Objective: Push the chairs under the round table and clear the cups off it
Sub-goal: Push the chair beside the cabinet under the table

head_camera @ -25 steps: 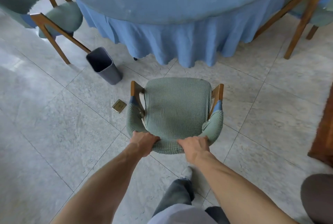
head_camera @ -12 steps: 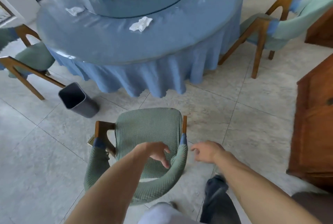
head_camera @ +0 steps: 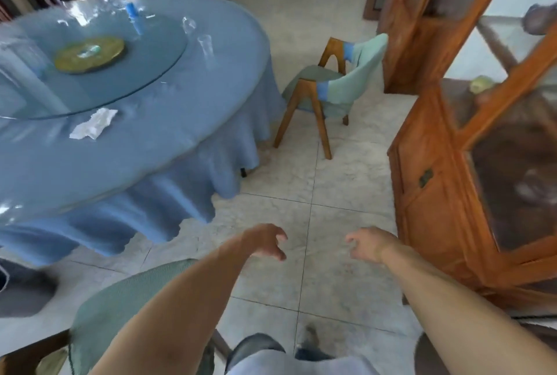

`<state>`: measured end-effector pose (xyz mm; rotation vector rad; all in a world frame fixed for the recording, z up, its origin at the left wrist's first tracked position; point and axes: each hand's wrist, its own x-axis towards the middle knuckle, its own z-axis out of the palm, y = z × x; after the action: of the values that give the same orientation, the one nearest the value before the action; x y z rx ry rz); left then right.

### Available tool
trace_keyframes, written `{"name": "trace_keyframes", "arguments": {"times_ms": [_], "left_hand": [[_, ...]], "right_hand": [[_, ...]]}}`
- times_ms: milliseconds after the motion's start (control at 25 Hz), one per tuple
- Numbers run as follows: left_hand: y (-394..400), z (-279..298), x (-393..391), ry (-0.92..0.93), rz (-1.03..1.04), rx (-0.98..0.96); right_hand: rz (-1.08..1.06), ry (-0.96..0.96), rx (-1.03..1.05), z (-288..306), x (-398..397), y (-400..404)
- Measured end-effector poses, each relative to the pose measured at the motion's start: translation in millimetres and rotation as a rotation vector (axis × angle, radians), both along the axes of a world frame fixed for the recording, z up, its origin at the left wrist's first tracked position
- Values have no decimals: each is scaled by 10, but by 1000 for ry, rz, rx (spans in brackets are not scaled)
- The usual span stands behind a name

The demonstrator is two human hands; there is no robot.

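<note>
The round table (head_camera: 168,145) with a blue cloth fills the upper left. On its glass turntable (head_camera: 99,85) stand a clear cup (head_camera: 206,44), a second clear cup (head_camera: 189,25) and a blue bottle (head_camera: 134,17). A green-covered chair (head_camera: 120,299) sits at the lower left, partly under my left arm. Another green chair (head_camera: 334,85) stands pulled out at the table's right side. My left hand (head_camera: 266,240) and my right hand (head_camera: 369,243) hover over the floor, fingers apart, holding nothing.
A crumpled white napkin (head_camera: 93,127) lies on the table's near side. A tall wooden cabinet (head_camera: 458,163) with glass doors runs along the right. A grey bin (head_camera: 21,290) is at the far left. Open tiled floor (head_camera: 316,209) lies between table and cabinet.
Both hands have let go of the near chair's backrest and now hang free. The view has swung right, so the near chair has slid to the lower left and the right-hand chair is central.
</note>
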<state>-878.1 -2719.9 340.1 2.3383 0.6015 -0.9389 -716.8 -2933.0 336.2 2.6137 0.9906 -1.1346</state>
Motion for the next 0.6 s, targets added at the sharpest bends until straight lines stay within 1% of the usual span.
{"name": "trace_keyframes", "arguments": {"times_ms": [120, 280, 480, 600], "left_hand": [[48, 28, 531, -18, -49, 42], [192, 0, 1108, -15, -116, 67], [607, -82, 1944, -9, -203, 95], [1006, -171, 2512, -44, -190, 95]], "right_hand": [[-44, -23, 61, 96, 402, -93], [-43, -120, 59, 116, 937, -105], [-82, -129, 76, 126, 1632, 262], [-88, -124, 63, 127, 2146, 634]]}}
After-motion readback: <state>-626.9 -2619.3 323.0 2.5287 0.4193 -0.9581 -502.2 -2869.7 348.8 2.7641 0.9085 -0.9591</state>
